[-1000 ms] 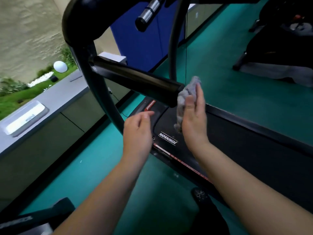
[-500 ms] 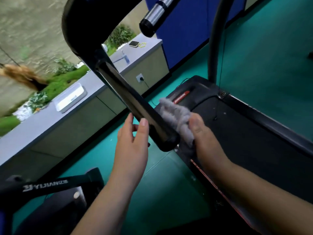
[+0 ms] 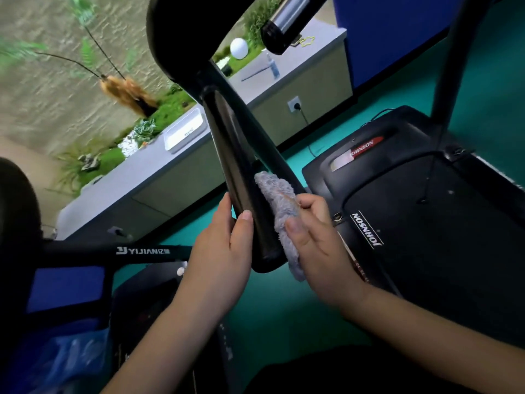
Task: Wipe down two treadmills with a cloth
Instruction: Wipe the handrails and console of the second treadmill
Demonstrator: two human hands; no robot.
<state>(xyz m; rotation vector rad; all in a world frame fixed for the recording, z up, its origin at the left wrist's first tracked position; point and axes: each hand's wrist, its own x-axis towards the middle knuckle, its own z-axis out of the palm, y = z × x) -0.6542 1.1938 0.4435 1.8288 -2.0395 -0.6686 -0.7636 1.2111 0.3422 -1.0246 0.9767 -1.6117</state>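
A black treadmill with a Johnson label has its deck (image 3: 426, 223) at the right and a black handrail (image 3: 241, 172) slanting down through the middle of the view. A grey fluffy cloth (image 3: 279, 206) lies against the right side of the rail near its end. My right hand (image 3: 318, 243) holds the cloth and presses it to the rail, thumb on top. My left hand (image 3: 224, 251) rests against the rail's left side, its thumb on the rail and its fingers hidden behind it. A second black machine with a Yijian label (image 3: 142, 250) stands at the lower left.
A grey counter (image 3: 159, 172) runs along the wall at left, carrying a white tray (image 3: 184, 132), a blue bottle (image 3: 273, 65) and a white globe lamp (image 3: 238, 46). A wall socket with a black cord (image 3: 295, 105) is on its front. Green floor (image 3: 272, 308) lies between the machines.
The view has swung left and closer. My right hand has slid the cloth along the handrail's right side near its end, and my left hand has come to touch the rail's left side.
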